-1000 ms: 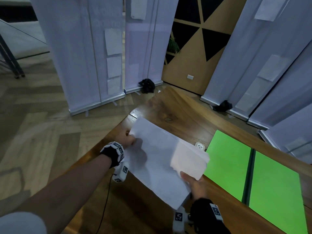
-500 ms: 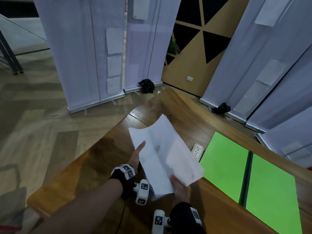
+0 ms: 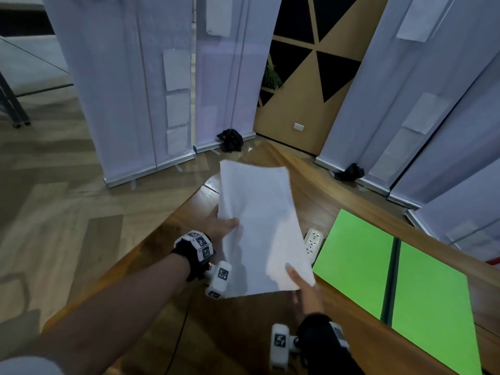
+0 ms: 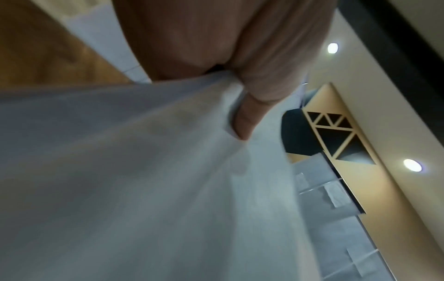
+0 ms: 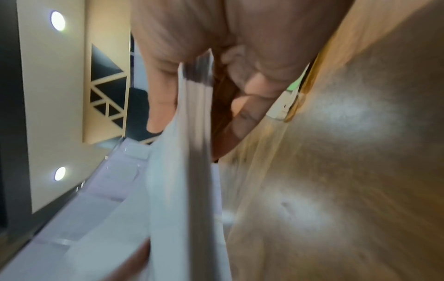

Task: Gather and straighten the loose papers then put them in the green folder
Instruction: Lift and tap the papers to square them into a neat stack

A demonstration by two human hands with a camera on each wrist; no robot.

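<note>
A stack of white papers is lifted off the wooden table and held between both hands. My left hand grips its left edge, thumb on top; the left wrist view shows that thumb pressed on the papers. My right hand pinches the near right corner, thumb above and fingers below. In the right wrist view the papers' edge runs between thumb and curled fingers. The green folder lies open and flat on the table to the right, dark spine down its middle.
A white power strip lies on the table between the papers and the folder. A black cable runs under my left arm. White banner stands ring the table on the wood floor.
The papers have swung from lying across the table to a raised, lengthwise stack. My left hand went from an open reach to gripping the left edge. The right hand kept its hold.
</note>
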